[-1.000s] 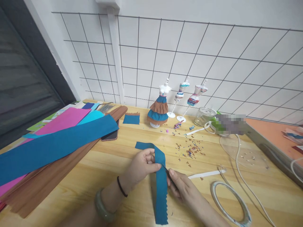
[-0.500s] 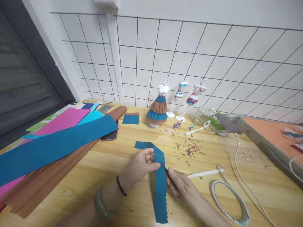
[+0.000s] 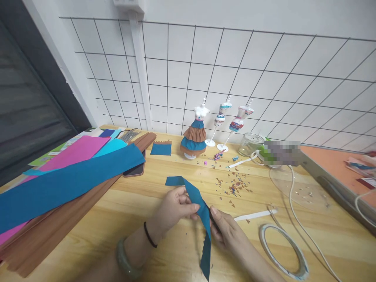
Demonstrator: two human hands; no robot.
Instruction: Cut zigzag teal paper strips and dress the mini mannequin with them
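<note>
My left hand (image 3: 180,203) pinches a long blue strip (image 3: 192,192) between thumb and fingers near its middle. The strip's far end lies on the table; its near end hangs twisted toward me, with a zigzag-cut edge. Dark scissors (image 3: 214,221) are gripped in my right hand (image 3: 223,227), their blades at the strip's right edge, partly hidden by it. Beyond the hands stands a small white dress form (image 3: 201,112) in a tiered blue and brown skirt (image 3: 194,139). A small blue piece with brown zigzag trim (image 3: 161,149) lies left of it.
Blue (image 3: 70,184), pink (image 3: 79,149) and brown (image 3: 70,219) sheets cover the left side, partly over a phone (image 3: 135,169). Two more dress forms (image 3: 219,121), a glass jar (image 3: 251,144), scraps (image 3: 235,184), a tape roll (image 3: 283,250) and a cable (image 3: 293,211) are behind and right.
The blue strip has twisted and its near end has turned, so the zigzag edge now faces left. My left hand has shifted slightly left; the view has moved a little.
</note>
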